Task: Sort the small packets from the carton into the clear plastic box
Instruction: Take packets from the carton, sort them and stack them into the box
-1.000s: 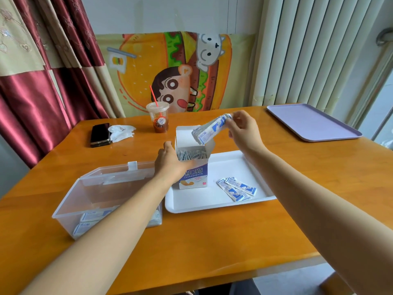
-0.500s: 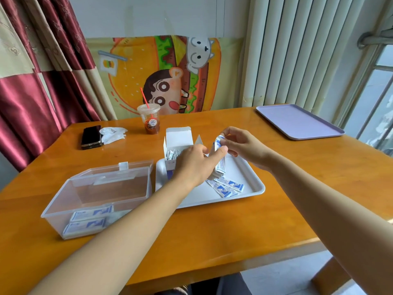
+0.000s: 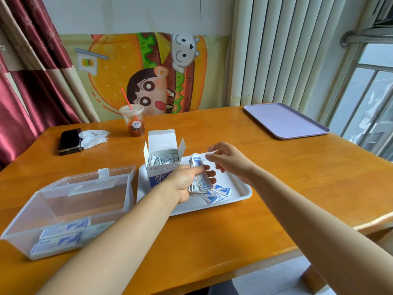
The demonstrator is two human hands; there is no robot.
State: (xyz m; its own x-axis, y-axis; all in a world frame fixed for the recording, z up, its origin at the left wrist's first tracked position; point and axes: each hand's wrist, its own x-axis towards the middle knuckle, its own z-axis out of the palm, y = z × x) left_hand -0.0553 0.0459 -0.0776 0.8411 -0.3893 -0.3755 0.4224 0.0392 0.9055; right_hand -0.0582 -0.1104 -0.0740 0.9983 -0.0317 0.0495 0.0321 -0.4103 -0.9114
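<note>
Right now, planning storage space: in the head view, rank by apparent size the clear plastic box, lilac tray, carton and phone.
1. clear plastic box, though nearest the camera, which inflates it
2. lilac tray
3. carton
4. phone

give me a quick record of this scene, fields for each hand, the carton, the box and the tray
left hand: grips a stack of packets over the white tray
right hand: fingers relaxed, beside the stack
carton: upright on the white tray, flaps open, partly filled
clear plastic box: lid open, boxed packets on its floor
loose packets: a few on the white tray
elsewhere: phone, tissue, drink cup, purple tray
</note>
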